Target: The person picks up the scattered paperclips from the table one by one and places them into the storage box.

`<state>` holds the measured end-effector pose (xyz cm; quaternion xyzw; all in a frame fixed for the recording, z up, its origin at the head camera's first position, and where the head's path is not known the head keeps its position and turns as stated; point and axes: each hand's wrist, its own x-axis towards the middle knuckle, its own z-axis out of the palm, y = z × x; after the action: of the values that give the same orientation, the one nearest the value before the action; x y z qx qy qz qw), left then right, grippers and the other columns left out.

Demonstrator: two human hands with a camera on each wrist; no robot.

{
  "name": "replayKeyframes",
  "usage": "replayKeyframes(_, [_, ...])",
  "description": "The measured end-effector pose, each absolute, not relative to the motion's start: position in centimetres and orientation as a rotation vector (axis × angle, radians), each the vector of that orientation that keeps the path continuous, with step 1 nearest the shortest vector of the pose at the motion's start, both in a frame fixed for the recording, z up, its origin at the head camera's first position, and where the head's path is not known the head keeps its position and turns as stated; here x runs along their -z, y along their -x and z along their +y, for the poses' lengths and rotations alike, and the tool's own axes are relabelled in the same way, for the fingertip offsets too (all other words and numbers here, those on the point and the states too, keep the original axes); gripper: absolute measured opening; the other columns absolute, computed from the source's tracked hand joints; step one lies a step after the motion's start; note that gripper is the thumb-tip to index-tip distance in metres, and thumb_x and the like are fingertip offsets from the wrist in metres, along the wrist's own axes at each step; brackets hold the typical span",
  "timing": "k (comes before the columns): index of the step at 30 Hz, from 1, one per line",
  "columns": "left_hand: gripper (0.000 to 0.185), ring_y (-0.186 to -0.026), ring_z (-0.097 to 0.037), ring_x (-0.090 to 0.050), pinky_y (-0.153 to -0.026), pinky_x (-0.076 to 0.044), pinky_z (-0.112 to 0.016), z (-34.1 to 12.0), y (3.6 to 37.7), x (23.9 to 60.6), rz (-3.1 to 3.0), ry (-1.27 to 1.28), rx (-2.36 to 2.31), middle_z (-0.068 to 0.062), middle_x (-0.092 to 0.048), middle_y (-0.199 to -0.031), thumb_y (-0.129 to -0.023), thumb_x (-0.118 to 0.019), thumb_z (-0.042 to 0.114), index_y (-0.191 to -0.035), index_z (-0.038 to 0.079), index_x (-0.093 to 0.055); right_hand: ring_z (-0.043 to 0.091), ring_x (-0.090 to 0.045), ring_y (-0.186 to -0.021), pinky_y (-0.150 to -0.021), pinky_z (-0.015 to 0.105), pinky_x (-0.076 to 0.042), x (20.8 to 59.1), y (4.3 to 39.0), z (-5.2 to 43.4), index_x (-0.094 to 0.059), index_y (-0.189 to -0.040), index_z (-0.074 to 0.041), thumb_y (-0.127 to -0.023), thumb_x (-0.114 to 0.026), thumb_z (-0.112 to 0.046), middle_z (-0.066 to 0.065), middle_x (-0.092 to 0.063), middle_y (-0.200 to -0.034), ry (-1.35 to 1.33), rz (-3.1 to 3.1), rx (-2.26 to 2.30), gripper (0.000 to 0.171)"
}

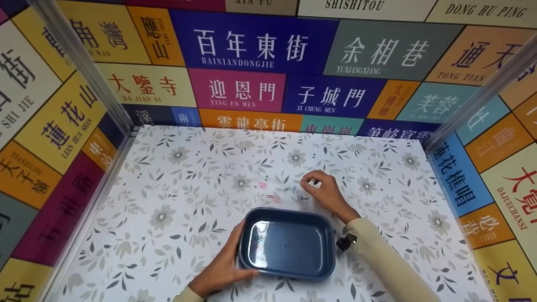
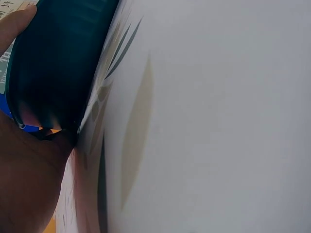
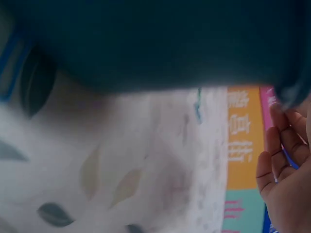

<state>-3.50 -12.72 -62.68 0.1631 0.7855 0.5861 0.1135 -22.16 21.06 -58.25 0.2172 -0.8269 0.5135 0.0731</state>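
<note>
My left hand (image 1: 226, 262) grips the left side of a dark blue rectangular plastic box (image 1: 289, 272), its thumb by the front rim. The left wrist view shows the box's outer wall (image 2: 58, 63) against that hand. A few small paper clips (image 1: 257, 242) lie inside the box at its left end. Beyond the box, my right hand (image 1: 325, 191) pinches a small pale paper clip (image 1: 296, 181) between thumb and forefinger. Beside these fingertips lie a green clip (image 1: 287, 189) and a blue clip (image 1: 295, 190). In the right wrist view the box hides the pinching fingertips.
Pink paper clips (image 1: 262, 185) and red ones (image 1: 274, 199) lie to the left of the right hand. A white cloth with a leaf and flower print (image 1: 168, 184) covers the table. Colourful panels with lettering (image 1: 247, 90) stand at the back and both sides.
</note>
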Motion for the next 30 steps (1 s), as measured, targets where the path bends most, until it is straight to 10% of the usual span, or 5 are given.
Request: replayKeyframes(30, [0.137,-0.168,-0.025,-0.014,-0.133,-0.012,-0.036,-12.8,3.5,62.6,2.266,-0.440,-1.721,-0.003,-0.012,-0.185,-0.082,-0.099,0.038,-0.179,0.026,-0.003,0.025,-0.069,-0.095,-0.080,0.042,-0.054,54.7,17.0,13.8,-0.081,-0.095,-0.011,-0.094,-0.084,0.002,0.000,-0.079,-0.098,-1.155,-2.406,-1.579,0.013])
